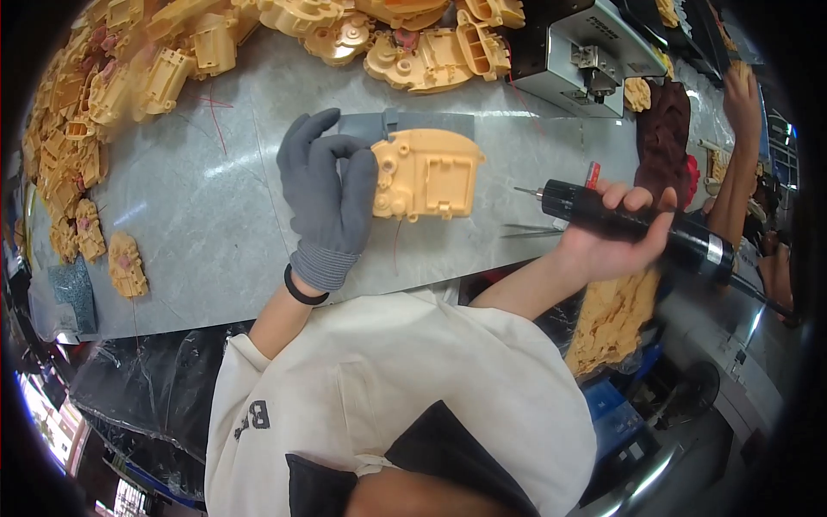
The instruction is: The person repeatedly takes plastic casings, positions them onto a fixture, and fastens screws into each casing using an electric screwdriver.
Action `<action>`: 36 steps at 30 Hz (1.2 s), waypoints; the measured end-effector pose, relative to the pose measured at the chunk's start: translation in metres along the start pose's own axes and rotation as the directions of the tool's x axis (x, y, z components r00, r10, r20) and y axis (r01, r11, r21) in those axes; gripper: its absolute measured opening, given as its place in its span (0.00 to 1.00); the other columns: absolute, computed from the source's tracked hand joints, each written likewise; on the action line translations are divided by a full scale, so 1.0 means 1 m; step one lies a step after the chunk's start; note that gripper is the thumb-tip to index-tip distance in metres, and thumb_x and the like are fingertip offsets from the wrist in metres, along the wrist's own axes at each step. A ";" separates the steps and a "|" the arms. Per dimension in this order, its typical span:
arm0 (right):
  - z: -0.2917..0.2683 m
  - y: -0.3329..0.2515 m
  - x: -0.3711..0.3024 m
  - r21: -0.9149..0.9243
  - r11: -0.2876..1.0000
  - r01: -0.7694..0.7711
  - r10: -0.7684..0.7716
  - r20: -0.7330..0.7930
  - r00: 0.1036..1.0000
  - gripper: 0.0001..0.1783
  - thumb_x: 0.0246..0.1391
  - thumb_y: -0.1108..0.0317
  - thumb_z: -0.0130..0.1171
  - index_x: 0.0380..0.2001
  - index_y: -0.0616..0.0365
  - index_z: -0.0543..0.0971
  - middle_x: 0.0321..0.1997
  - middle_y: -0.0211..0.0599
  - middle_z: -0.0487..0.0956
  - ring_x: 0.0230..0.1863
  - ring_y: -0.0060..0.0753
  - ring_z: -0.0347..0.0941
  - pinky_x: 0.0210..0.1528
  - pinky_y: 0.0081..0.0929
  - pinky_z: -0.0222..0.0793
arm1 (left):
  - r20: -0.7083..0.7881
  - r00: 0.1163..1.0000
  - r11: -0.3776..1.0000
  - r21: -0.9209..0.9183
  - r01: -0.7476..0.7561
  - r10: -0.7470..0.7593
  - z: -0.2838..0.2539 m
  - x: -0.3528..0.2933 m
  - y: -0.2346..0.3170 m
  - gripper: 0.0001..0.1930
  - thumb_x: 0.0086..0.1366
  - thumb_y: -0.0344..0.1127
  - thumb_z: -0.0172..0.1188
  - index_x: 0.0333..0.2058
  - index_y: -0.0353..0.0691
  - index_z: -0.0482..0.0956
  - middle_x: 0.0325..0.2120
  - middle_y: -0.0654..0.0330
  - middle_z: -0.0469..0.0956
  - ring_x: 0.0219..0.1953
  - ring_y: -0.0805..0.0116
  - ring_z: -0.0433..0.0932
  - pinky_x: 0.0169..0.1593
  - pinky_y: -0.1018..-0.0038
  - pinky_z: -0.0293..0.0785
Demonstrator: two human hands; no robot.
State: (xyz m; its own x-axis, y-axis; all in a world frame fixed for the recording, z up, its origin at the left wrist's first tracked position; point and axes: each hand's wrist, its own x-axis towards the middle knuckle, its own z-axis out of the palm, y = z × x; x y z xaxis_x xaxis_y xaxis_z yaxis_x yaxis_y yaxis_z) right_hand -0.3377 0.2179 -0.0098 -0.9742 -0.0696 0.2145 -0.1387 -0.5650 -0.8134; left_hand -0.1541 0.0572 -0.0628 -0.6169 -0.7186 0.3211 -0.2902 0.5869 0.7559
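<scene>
My left hand (332, 185), in a grey knitted glove, grips the left edge of a yellow plastic housing (450, 177) with moulded posts and a rectangular recess. Its thumb and fingers close on that edge. Under and behind the housing lies a dark grey block or pad (362, 127) on the grey table. My bare right hand (624, 228) is wrapped round a black electric screwdriver (594, 207). The tool's thin bit points left toward the housing, with a gap between them. A pair of tweezers (530, 231) lies on the table beneath the bit.
Many yellow plastic housings (164, 82) are heaped along the left and far sides. One small yellow part (127, 264) lies apart at the left. A grey metal machine (594, 65) stands at the far right, near a dark red cloth (663, 125). Another person's arm (739, 146) shows beyond.
</scene>
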 end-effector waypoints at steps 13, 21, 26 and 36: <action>0.015 0.001 0.016 0.028 0.997 0.070 -0.072 0.068 0.995 0.21 0.54 0.60 0.50 0.50 0.56 0.63 0.20 0.32 0.68 0.18 0.28 0.63 0.26 0.29 0.62 | 0.441 0.852 0.892 0.208 -0.402 0.281 -0.011 0.027 0.018 0.34 0.47 0.50 0.65 0.54 0.48 0.68 0.54 0.51 0.64 0.53 0.50 0.64 0.60 0.52 0.54; 0.064 -0.002 0.105 -0.017 0.919 0.394 -0.385 0.178 0.906 0.23 0.41 0.79 0.55 0.45 0.63 0.64 0.15 0.36 0.69 0.12 0.27 0.65 0.18 0.24 0.66 | 0.443 0.844 0.902 0.153 -0.405 0.304 -0.008 0.027 0.015 0.37 0.47 0.49 0.66 0.56 0.44 0.66 0.55 0.47 0.63 0.54 0.49 0.64 0.58 0.56 0.58; 0.073 0.025 0.112 -0.297 0.861 0.413 -0.365 0.204 0.908 0.18 0.43 0.79 0.55 0.41 0.63 0.67 0.18 0.36 0.70 0.14 0.27 0.65 0.20 0.25 0.65 | 0.401 0.884 0.953 0.076 -0.292 0.239 -0.009 0.016 0.011 0.39 0.43 0.46 0.70 0.55 0.43 0.66 0.54 0.48 0.65 0.52 0.49 0.66 0.56 0.59 0.63; 0.064 -0.005 0.023 -0.038 0.995 0.096 -0.063 0.517 0.854 0.28 0.43 0.77 0.49 0.51 0.62 0.59 0.16 0.34 0.65 0.13 0.28 0.62 0.21 0.30 0.63 | 0.218 0.965 0.978 0.117 -0.173 0.145 0.012 0.008 -0.015 0.39 0.42 0.50 0.70 0.54 0.45 0.67 0.42 0.55 0.71 0.44 0.59 0.71 0.49 0.64 0.65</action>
State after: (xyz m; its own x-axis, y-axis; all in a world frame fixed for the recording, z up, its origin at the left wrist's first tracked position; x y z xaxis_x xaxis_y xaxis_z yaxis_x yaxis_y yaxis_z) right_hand -0.3483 0.1667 0.0334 -0.7314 -0.4485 0.5138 -0.2383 -0.5378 -0.8087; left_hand -0.1641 0.0472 -0.0782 -0.7968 -0.5275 0.2949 -0.2629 0.7419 0.6168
